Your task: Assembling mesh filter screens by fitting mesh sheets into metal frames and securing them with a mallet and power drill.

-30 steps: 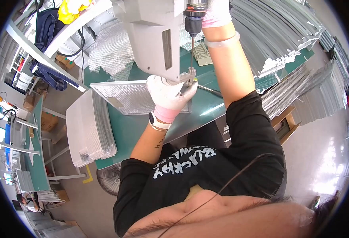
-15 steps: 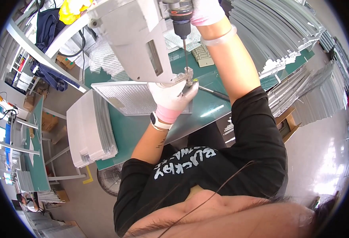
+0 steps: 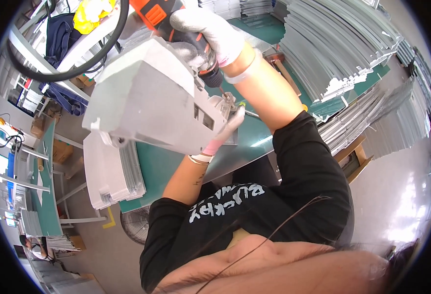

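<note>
My right hand (image 3: pixel 215 36), in a whitish glove, is wrapped round an orange and black power drill (image 3: pixel 156 14). The drill's bit (image 3: pixel 221 90) slants down to a small metal fitting (image 3: pixel 229 103) at the end of a large pale grey housing (image 3: pixel 152 98). My left hand (image 3: pixel 228 130), gloved in white and pink, grips the housing at that end. Its thumb lies beside the fitting, and most of its fingers are hidden under the housing. A small yellow-green spot (image 3: pixel 242 104) shows at the thumb tip.
A green table (image 3: pixel 161 171) lies below. White panels (image 3: pixel 110 171) are stacked at its left edge, and long grey strips (image 3: pixel 343 44) at the right. A black cable (image 3: pixel 63 76) loops across the upper left. A floor fan (image 3: pixel 137 225) and a cardboard box (image 3: pixel 355 159) stand beyond the table.
The housing has tilted down to the left, now covering the textured panel and much of my left hand. The drill has gone from upright to slanted, and my right hand has moved left and nearer.
</note>
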The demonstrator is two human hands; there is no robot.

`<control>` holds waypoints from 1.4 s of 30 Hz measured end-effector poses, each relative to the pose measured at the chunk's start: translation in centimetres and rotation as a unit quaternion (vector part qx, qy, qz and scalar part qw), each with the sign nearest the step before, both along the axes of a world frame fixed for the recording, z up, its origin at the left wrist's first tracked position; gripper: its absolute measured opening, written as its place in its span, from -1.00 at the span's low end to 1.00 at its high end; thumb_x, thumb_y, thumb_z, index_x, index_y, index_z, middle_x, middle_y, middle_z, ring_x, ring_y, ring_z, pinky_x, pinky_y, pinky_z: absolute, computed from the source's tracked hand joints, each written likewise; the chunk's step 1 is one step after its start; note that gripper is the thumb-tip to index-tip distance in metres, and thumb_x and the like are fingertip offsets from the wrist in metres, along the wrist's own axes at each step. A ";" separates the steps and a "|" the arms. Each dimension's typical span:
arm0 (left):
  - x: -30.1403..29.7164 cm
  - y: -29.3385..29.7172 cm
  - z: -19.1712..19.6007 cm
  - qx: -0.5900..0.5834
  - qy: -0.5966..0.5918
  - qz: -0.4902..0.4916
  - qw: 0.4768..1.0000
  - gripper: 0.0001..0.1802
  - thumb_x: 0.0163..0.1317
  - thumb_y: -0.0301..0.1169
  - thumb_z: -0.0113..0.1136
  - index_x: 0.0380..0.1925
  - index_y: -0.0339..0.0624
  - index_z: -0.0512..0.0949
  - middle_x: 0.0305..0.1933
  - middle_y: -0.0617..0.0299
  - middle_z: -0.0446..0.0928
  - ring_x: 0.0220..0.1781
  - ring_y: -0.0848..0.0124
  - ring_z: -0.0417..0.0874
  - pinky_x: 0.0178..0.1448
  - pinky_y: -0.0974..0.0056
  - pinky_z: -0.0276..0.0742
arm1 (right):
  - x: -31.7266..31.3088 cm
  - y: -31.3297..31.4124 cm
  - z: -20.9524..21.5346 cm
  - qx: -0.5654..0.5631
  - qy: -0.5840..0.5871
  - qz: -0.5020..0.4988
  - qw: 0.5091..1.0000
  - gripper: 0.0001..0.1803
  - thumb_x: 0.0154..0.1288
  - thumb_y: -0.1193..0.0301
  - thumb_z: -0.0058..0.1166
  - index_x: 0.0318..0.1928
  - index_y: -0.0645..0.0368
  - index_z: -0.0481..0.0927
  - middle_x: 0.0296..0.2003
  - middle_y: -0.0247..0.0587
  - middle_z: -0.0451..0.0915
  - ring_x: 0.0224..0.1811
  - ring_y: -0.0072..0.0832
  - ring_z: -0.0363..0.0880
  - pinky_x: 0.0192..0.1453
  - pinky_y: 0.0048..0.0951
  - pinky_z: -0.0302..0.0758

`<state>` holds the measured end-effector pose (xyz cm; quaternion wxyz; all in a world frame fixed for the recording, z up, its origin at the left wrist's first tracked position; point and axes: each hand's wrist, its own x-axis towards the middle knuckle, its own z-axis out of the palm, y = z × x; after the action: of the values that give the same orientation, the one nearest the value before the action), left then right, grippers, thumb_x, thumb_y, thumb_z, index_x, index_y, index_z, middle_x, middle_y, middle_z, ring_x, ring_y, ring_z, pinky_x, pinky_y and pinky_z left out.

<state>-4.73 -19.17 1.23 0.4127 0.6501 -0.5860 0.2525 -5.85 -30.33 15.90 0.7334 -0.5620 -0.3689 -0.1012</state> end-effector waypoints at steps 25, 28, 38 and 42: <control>0.1 1.3 -1.4 -0.030 -0.101 0.027 0.994 -0.77 -0.11 -0.35 0.40 -0.43 -0.13 0.59 -0.49 0.25 0.51 -0.42 0.21 0.50 -0.30 0.13 0.40 | 0.7 2.1 -1.9 0.278 0.071 -0.108 0.952 -0.68 0.32 0.31 0.10 -0.05 0.29 0.53 -0.48 -0.24 0.60 -0.62 -0.66 0.53 -0.72 -0.68 0.40; -0.6 2.0 -0.4 0.004 -0.100 0.027 0.995 -0.79 -0.11 -0.35 0.39 -0.46 -0.14 0.59 -0.49 0.25 0.52 -0.43 0.20 0.50 -0.29 0.13 0.40 | 0.6 1.0 -3.0 0.254 0.068 -0.020 0.965 -0.66 0.30 0.33 0.12 -0.01 0.29 0.53 -0.45 -0.22 0.62 -0.62 -0.62 0.55 -0.69 -0.67 0.42; -1.3 3.2 0.2 0.037 -0.026 -0.004 0.999 -0.83 -0.10 -0.38 0.38 -0.49 -0.16 0.61 -0.51 0.21 0.55 -0.44 0.20 0.53 -0.27 0.12 0.42 | -0.6 1.6 -3.0 0.192 0.000 0.206 0.960 -0.83 0.32 0.40 0.00 -0.29 0.25 0.56 -0.38 -0.24 0.61 -0.37 -0.54 0.57 -0.29 -0.47 0.53; 0.0 3.5 -1.7 -0.026 -0.100 0.005 0.995 -0.78 -0.08 -0.36 0.41 -0.39 -0.13 0.66 -0.46 0.29 0.59 -0.41 0.27 0.53 -0.20 0.13 0.44 | -3.0 3.2 -1.5 0.179 0.021 -0.124 0.976 -0.74 0.27 0.34 0.05 -0.15 0.28 0.56 -0.34 -0.21 0.62 -0.29 -0.46 0.60 -0.11 -0.39 0.57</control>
<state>-4.77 -15.72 -0.45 0.3679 0.6134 -0.6143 0.3332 -8.87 -27.09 14.45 0.8115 -0.4648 -0.2563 -0.2443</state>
